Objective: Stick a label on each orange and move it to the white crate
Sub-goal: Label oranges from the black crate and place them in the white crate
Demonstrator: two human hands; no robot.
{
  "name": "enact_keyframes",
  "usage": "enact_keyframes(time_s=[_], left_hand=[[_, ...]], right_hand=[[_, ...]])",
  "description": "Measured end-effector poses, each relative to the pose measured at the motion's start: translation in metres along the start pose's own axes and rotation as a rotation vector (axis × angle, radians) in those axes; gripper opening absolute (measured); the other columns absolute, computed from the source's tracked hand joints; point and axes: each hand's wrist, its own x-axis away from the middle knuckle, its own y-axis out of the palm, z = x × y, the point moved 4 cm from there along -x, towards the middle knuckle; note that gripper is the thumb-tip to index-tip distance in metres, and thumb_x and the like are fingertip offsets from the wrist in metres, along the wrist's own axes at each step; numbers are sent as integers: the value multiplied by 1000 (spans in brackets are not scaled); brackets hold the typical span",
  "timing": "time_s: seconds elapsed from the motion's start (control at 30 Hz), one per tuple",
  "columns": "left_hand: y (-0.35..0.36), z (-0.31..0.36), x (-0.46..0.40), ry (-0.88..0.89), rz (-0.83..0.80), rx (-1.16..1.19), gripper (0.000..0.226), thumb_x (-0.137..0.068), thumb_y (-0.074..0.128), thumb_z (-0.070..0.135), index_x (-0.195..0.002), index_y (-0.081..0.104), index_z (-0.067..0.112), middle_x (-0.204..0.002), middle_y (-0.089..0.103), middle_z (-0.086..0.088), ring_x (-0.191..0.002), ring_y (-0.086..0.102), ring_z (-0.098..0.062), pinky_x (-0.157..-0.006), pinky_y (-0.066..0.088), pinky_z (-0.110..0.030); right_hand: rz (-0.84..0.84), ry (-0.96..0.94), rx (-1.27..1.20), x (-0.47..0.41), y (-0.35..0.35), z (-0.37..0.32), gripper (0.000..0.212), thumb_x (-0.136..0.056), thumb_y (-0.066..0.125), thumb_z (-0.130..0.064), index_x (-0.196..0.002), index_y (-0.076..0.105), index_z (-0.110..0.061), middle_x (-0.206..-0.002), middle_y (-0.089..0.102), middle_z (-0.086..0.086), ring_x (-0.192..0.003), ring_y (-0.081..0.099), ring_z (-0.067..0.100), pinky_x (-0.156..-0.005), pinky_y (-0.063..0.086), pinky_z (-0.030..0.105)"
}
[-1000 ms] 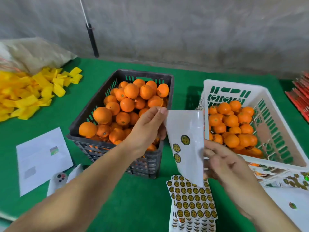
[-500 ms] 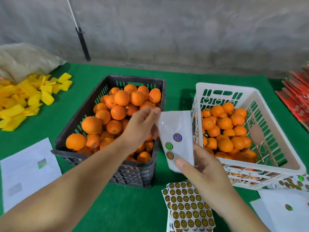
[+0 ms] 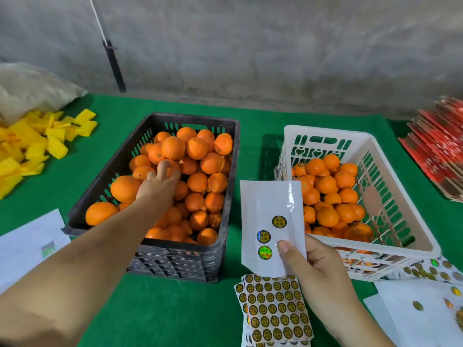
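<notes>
A black crate (image 3: 226,186) in the middle is piled with unlabelled oranges (image 3: 198,181). My left hand (image 3: 156,185) reaches into it, fingers curled over one orange (image 3: 174,166) near the pile's top. My right hand (image 3: 315,269) pinches a white label sheet (image 3: 268,204) between thumb and fingers, held upright between the two crates. Three round stickers (image 3: 263,236) are left on that sheet. The white crate (image 3: 325,133) on the right holds several oranges (image 3: 327,216).
A stack of full sticker sheets (image 3: 275,311) lies under my right hand. Nearly bare sheets (image 3: 413,309) lie at bottom right, white paper (image 3: 25,246) at left. Yellow wrappers (image 3: 27,146) and a sack (image 3: 30,88) sit far left, red packs (image 3: 441,151) far right.
My left hand let go of the label sheet's top corner and moved left into the black crate onto an orange. My right hand keeps the sheet, now held alone.
</notes>
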Motion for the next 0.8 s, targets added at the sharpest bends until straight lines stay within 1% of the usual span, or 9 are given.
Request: enact_keyframes(time_s=[0.07,0.13,0.3,0.4,0.5,0.57,0.63,0.7,0.8], left_hand=[[-1,-1,0,-17,27,-39,87,-91,73,12,-157,20,34,-157,1,-13,-125,47,-41,-84,57,-38],[1,2,3,6,29,-136,75,-92,70,9,-152,32,35,-157,-1,-13,-119,49,-37,-78,54,-34],[4,6,11,41,27,-320,64,-92,70,12,-145,44,37,-159,-3,-13,-116,48,-33,-88,50,-33],[-1,3,13,67,44,-284,65,-91,74,15,-144,42,34,-160,1,-15,-118,51,-34,-89,54,-34],[-4,-5,13,67,21,-108,78,-84,84,35,-146,38,28,-157,11,-13,-116,58,-36,-85,57,-35],[-5,-9,17,42,-11,80,87,-79,86,44,-146,34,24,-153,31,-11,-115,61,-35,-84,57,-39],[-12,-12,26,-48,25,454,74,-78,85,44,-134,38,27,-124,58,-6,-94,64,-24,-68,57,-37],[-24,-10,40,-147,62,868,67,-79,83,47,-128,40,33,-111,58,4,-83,60,-10,-58,51,-29],[-49,17,72,-172,-17,1644,91,-71,89,54,-146,44,29,-131,59,5,-103,68,-16,-86,57,-35]], right_hand=[[-34,2,-3,2,0,-1,27,-95,59,-43,-117,76,-44,-107,81,3,-101,77,25,-93,62,46],[-56,-8,-7,4,1,-2,28,-96,59,-40,-118,76,-46,-112,81,-5,-105,76,16,-94,62,35],[-57,3,-14,9,1,-1,28,-95,60,-38,-115,76,-49,-112,80,-11,-106,76,9,-90,57,17],[-52,18,-27,14,-1,3,28,-94,61,-38,-117,78,-43,-113,80,-10,-106,76,10,-91,57,18],[-33,33,-54,18,-5,6,31,-93,62,-36,-119,79,-33,-113,80,-9,-107,76,11,-89,57,18],[-14,46,-79,20,-7,7,30,-92,62,-35,-117,80,-33,-112,81,-7,-105,76,11,-86,57,16],[2,56,-97,21,-9,4,27,-93,62,-34,-112,81,-39,-110,81,-7,-102,77,10,-83,57,15],[3,60,-100,21,-10,1,27,-93,62,-35,-111,80,-45,-110,81,-7,-103,77,11,-84,58,16],[41,65,-181,17,-14,1,28,-91,65,-36,-114,78,-43,-115,80,-2,-108,77,17,-89,61,25]])
